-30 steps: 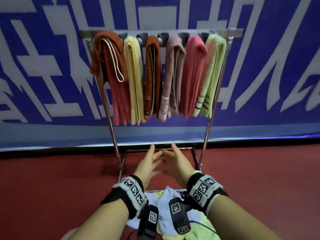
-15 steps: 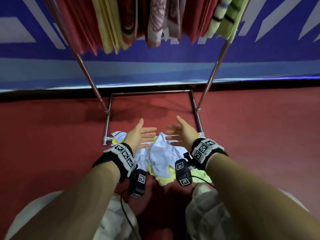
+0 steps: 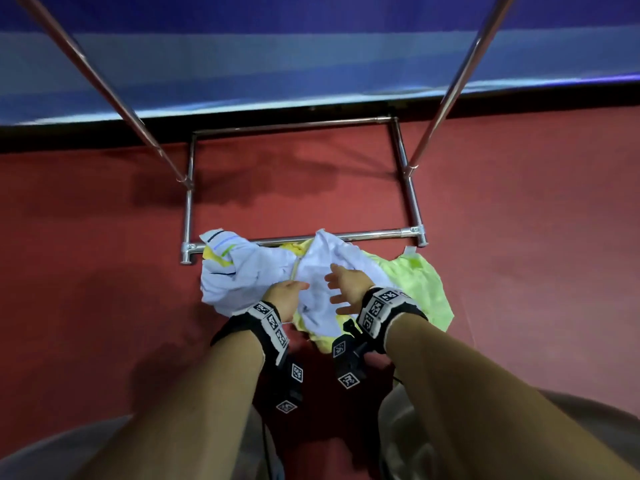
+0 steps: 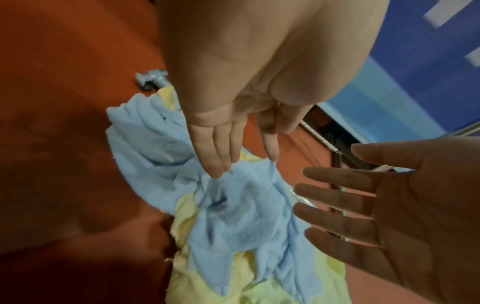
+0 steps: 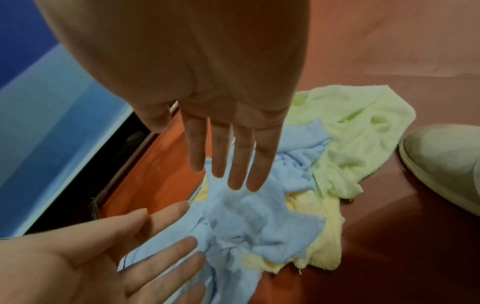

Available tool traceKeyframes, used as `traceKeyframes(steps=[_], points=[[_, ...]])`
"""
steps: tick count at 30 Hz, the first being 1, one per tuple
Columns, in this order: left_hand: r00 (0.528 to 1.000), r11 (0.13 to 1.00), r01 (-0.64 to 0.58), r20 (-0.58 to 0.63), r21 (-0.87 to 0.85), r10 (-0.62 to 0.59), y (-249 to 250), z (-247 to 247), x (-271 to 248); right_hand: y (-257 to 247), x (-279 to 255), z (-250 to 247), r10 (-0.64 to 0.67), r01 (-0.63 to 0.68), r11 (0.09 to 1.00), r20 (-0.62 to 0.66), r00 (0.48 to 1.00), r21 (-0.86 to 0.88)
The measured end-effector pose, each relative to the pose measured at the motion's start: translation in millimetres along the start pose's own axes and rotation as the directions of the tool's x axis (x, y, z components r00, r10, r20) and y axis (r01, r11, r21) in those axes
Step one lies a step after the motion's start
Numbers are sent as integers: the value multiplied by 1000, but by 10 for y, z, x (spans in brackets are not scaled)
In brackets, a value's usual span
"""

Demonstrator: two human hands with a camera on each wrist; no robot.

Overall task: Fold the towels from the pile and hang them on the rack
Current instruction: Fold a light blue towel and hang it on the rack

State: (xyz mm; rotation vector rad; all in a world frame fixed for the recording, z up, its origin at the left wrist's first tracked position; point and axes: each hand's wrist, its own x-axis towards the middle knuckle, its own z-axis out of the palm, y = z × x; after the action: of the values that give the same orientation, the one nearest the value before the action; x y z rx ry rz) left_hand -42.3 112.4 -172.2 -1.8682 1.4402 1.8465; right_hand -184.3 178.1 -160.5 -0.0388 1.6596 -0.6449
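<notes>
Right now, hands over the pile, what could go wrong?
The left hand and right hand are open over the blue towel, which is bunched into the yellow towel: one grab may lift both. The towels drape over the rack's base bar, so a pull could snag.

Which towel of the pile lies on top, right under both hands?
The light blue towel; the yellow towel lies under it, the green towel beside.

A red floor (image 3: 104, 289) meets a blue banner (image 3: 311, 36) behind; a pale shoe (image 5: 446, 164) rests on the floor.
</notes>
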Motion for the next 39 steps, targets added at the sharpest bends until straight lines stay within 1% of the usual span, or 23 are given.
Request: traceKeyframes(steps=[2, 4, 7, 10, 13, 15, 16, 18, 20, 22, 23, 25, 26, 28, 30, 33, 35, 37, 39], points=[[999, 999, 41, 16, 10, -41, -85, 70, 111, 66, 130, 29, 1, -1, 997, 9, 1000, -74], [995, 996, 92, 43, -18, -91, -154, 140, 190, 132, 248, 44, 7, -5, 993, 17, 1000, -115], [984, 984, 168, 69, -58, -164, -214, 235, 299, 252, 397, 77, 57, -58, 995, -15, 998, -85], [978, 973, 209, 34, -95, -207, -250, 295, 392, 356, 446, 98, 91, -91, 996, -15, 996, -23], [977, 950, 211, 12, -228, -214, -286, 323, 503, 404, 479, 112, 52, -51, 998, -10, 999, 38], [980, 929, 192, 7, -316, -200, -253, 334, 505, 407, 488, 113, 19, -19, 999, -3, 1000, 32], [983, 919, 175, 3, -354, -186, -220, 334, 490, 391, 471, 110, 2, -2, 1000, 7, 1000, 16], [993, 914, 101, -18, -394, -118, -147, 302, 427, 350, 431, 102, -52, 51, 999, 21, 998, 14], [1000, 928, 4, -14, -373, -10, -77, 217, 294, 305, 386, 80, -151, 152, 988, 19, 988, -8], [996, 928, -81, -8, -363, 84, 26, 74, 134, 226, 287, 59, -246, 247, 969, 24, 969, -22], [993, 923, -117, -12, -367, 121, 92, -14, 43, 174, 210, 59, -280, 282, 959, 47, 959, -23], [986, 921, -152, 16, -360, 169, 242, -177, -148, 59, 49, 67, -356, 365, 926, 97, 929, -97], [982, 925, -160, 36, -346, 183, 318, -240, -256, -4, -40, 69, -393, 408, 897, 115, 912, -173], [973, 931, -190, 65, -312, 221, 455, -344, -493, -132, -251, 58, -438, 457, 848, 131, 889, -270], [958, 923, -242, 76, -299, 276, 569, -430, -745, -246, -472, 13, -477, 494, 817, 134, 869, -296], [930, 891, -316, 83, -325, 359, 720, -541, -1131, -405, -880, -55, -550, 566, 774, 142, 823, -284], [907, 860, -372, 59, -350, 417, 836, -602, -1397, -520, -1198, -77, -597, 611, 756, 135, 791, -236], [887, 830, -425, 16, -361, 461, 936, -651, -1667, -626, -1527, -81, -635, 645, 750, 114, 764, -146], [870, 818, -472, -27, -327, 492, 981, -705, -1908, -718, -1859, -80, -675, 679, 733, 77, 734, -47]])
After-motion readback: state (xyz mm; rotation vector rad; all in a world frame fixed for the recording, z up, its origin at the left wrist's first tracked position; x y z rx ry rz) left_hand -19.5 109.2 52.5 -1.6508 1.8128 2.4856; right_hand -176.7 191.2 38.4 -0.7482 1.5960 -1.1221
